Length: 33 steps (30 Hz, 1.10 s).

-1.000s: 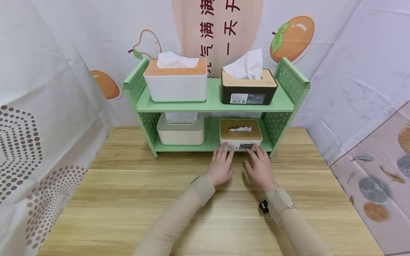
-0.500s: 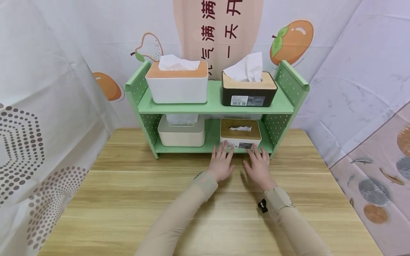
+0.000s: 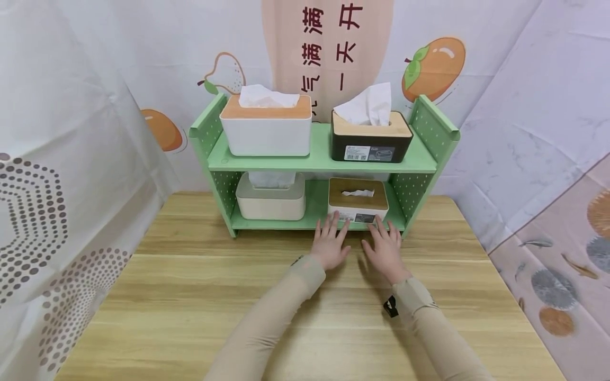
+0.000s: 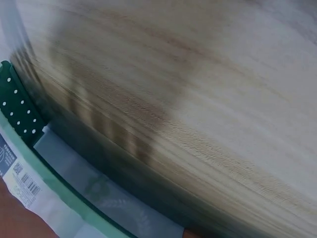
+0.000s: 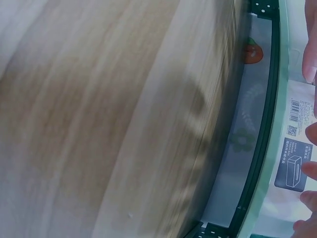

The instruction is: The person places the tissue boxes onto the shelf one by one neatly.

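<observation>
A small white tissue box (image 3: 358, 200) with a brown wooden lid stands on the lower level of the green shelf (image 3: 314, 227), at the right. The fingertips of my left hand (image 3: 329, 248) touch its front face near the left corner. My right hand (image 3: 385, 251) has its fingertips at the front right corner. Both sets of fingers are extended and spread, wrapped round nothing. The right wrist view shows several fingers (image 5: 311, 169) by the box's printed label (image 5: 293, 166). In the left wrist view the label (image 4: 22, 181) appears at lower left; my left fingers cannot be made out there.
Beside it on the lower level is a cream tissue box (image 3: 270, 205) with a grey lid. Above stand a larger white tissue box (image 3: 267, 136) and a black tissue box (image 3: 371, 145). The shelf sits at the back of the wooden table (image 3: 200, 296), before a printed cloth (image 3: 157, 63).
The small tissue box has slid slightly back on the lower level, with my hands following at its front. The head view has tilted up a little, so the shelf appears lower.
</observation>
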Each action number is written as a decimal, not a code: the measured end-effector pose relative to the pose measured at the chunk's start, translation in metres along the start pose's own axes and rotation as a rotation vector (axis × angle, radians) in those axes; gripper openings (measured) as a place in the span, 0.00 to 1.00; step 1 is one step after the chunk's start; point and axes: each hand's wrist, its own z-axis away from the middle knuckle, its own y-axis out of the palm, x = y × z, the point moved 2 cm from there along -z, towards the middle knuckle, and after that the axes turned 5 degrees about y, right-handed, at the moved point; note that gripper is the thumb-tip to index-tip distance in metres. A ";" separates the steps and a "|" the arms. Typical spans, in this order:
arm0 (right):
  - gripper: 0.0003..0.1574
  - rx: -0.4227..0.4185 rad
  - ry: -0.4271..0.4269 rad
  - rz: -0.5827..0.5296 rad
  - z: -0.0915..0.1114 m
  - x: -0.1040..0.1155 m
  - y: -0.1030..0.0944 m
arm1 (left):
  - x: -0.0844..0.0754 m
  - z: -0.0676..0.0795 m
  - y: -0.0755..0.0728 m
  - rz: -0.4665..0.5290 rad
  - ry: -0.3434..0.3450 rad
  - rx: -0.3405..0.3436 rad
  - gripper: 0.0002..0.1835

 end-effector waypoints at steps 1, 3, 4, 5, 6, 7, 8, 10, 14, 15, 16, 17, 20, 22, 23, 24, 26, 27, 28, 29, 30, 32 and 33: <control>0.31 0.004 0.000 0.002 0.000 0.000 0.000 | 0.000 0.000 0.000 0.000 -0.002 0.004 0.38; 0.31 0.014 0.003 -0.004 -0.001 0.000 0.000 | 0.001 0.000 0.000 0.006 -0.004 0.014 0.37; 0.31 0.018 0.004 -0.008 -0.001 0.000 0.000 | 0.001 0.001 -0.001 0.008 -0.003 0.016 0.37; 0.31 0.020 0.005 -0.010 -0.001 0.000 0.000 | 0.001 0.001 -0.001 0.010 -0.002 0.016 0.37; 0.31 0.022 0.005 -0.014 -0.001 0.000 -0.001 | 0.001 0.001 -0.001 0.014 -0.002 0.016 0.37; 0.31 0.021 0.005 -0.018 -0.001 0.000 -0.001 | 0.001 0.001 -0.002 0.016 -0.002 0.016 0.37; 0.31 0.022 0.005 -0.023 -0.002 0.000 -0.002 | 0.001 0.001 -0.002 0.018 -0.003 0.017 0.37; 0.31 0.021 0.000 -0.026 -0.003 0.000 -0.003 | 0.001 0.001 -0.003 0.020 -0.006 0.017 0.37; 0.31 0.022 0.000 -0.018 -0.006 0.000 -0.005 | 0.001 -0.002 -0.004 0.026 -0.012 0.012 0.36; 0.31 0.024 0.002 -0.013 -0.007 -0.001 -0.004 | 0.001 -0.003 -0.004 0.027 -0.013 0.011 0.36; 0.31 0.027 0.005 -0.009 -0.008 -0.001 -0.005 | 0.001 -0.004 -0.004 0.025 -0.013 0.008 0.36; 0.31 0.028 0.008 -0.003 -0.009 -0.001 -0.004 | 0.001 -0.005 -0.004 0.026 -0.013 0.003 0.36; 0.31 0.034 0.015 0.005 -0.011 -0.001 -0.004 | 0.001 -0.007 -0.003 0.035 -0.010 -0.004 0.36; 0.31 0.037 0.021 0.006 -0.012 -0.002 -0.004 | 0.001 -0.008 -0.003 0.043 -0.010 -0.006 0.36; 0.32 0.039 0.023 0.006 -0.012 -0.002 -0.003 | 0.001 -0.008 -0.003 0.048 -0.010 -0.005 0.36; 0.32 0.042 0.025 0.002 -0.013 -0.002 -0.004 | 0.001 -0.008 -0.003 0.049 -0.011 -0.003 0.36; 0.32 0.042 0.025 0.004 -0.014 -0.002 -0.004 | 0.001 -0.008 -0.004 0.042 -0.012 -0.002 0.36; 0.32 0.038 0.024 0.005 -0.014 -0.002 -0.004 | 0.001 -0.008 -0.004 0.035 -0.010 -0.002 0.36; 0.32 0.033 0.021 0.008 -0.014 -0.002 -0.005 | 0.001 -0.008 -0.005 0.026 -0.007 -0.005 0.36; 0.31 0.027 0.017 0.011 -0.014 -0.002 -0.005 | 0.000 -0.008 -0.006 0.014 -0.002 -0.009 0.36; 0.31 0.019 0.012 0.014 -0.014 -0.002 -0.006 | 0.000 -0.007 -0.007 0.001 0.003 -0.013 0.36; 0.31 0.002 -0.004 0.019 -0.013 0.000 -0.007 | -0.001 -0.006 -0.009 -0.021 0.016 -0.028 0.36; 0.31 -0.009 -0.014 0.016 -0.012 0.001 -0.009 | -0.001 -0.004 -0.012 -0.033 0.023 -0.036 0.36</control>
